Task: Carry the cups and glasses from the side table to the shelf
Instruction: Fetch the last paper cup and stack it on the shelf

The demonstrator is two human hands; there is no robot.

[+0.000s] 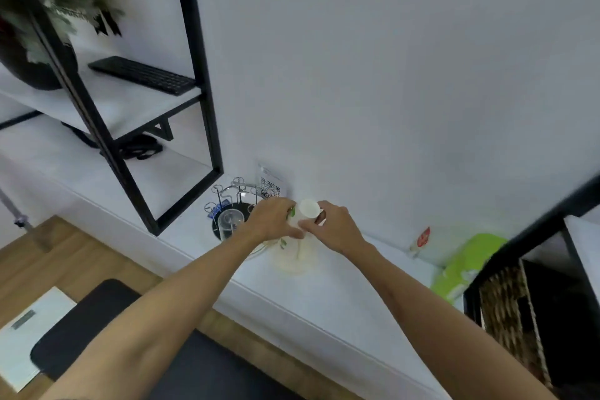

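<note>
A: Biggest first. What do you see?
B: I see a long white ledge-like shelf (324,295) along the wall, and everything else I place from it. A black metal frame rack (198,81) stands on its left part, with a black flat keyboard (143,75) on the rack's upper board and a dark round plant pot (35,65) left of that.
A: Right end?
B: A lime green soft pack (467,263) lies on the shelf there, a woven brown basket (506,305) just beyond it.
A: Task things?
B: A round black wire cup rack (230,208) sits mid-shelf with a clear upturned glass (230,222) on it. Just right of it, a small white paper cup with green leaf print (303,213) is held above a pale cream stack, too blurred to identify (295,256), resting on the shelf.
A: Hands?
B: My left hand (272,221) has fingers curled round the cup's left side, thumb reaching under. My right hand (334,227) pinches the cup's right side, thumb and forefinger closed on it. Other fingertips are hidden, I can't tell.
</note>
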